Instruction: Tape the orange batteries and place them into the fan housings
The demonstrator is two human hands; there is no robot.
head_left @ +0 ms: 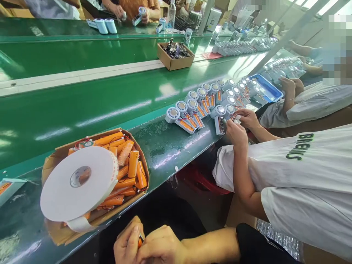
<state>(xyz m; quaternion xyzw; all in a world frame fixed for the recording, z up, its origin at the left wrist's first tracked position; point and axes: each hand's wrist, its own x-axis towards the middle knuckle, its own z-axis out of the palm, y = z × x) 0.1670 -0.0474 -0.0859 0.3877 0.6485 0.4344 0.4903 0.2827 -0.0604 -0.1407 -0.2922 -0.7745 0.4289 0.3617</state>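
Note:
My left hand [127,240] is low in the view, its fingers closed around an orange battery [140,240], of which only a small end shows. Pressed close beside it, my right hand [162,245] has its fingers curled in on the same battery; its fingertips are partly hidden. Above them on the bench is a cardboard box [146,165] full of orange batteries [133,164] with thin wires. A large roll of white tape [59,187] lies tilted on top of the box, its loose end hanging over the front edge.
Rows of white round-headed housings [192,105] with orange batteries stand along the green bench [156,146]. On the right, a co-worker's hands [239,128] handle one. Farther off are a blue tray [266,88] and a box of dark parts [176,60]. Another housing [11,190] lies far left.

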